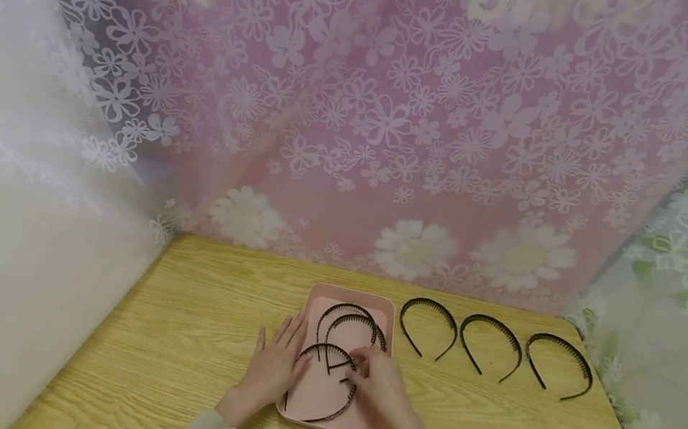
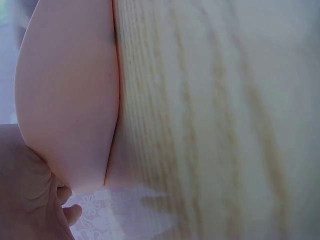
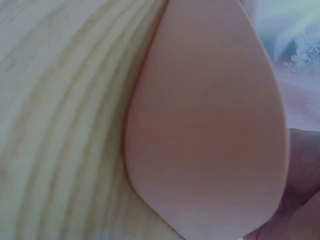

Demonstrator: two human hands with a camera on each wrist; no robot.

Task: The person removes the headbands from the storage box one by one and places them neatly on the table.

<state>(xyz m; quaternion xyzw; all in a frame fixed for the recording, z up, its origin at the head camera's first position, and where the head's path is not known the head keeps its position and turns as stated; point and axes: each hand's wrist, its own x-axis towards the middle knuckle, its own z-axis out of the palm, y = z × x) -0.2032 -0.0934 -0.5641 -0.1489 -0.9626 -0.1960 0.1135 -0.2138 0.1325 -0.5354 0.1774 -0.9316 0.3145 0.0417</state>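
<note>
A pink tray (image 1: 353, 292) holds three black toothed headbands. The front headband (image 1: 328, 346) lies nearest me, while the other two, including the rear headband (image 1: 348, 306), overlap behind it. My left hand (image 1: 273, 368) rests along the tray's left side with its fingers extended, the thumb reaching over the rim beside the front headband. Over the tray's right side, my right hand (image 1: 382, 382) has its fingers bent and pinches a headband at the right of the group; the fingers hide part of it. Both wrist views show mostly the tray's outer wall (image 2: 70, 90).
Three more black headbands stand in a row right of the tray: a near one (image 1: 430, 303), a middle one (image 1: 493, 320) and a far one (image 1: 557, 338). All lie on a wood-grain table (image 1: 184, 338). Flowered curtains (image 1: 354, 136) enclose its back and sides.
</note>
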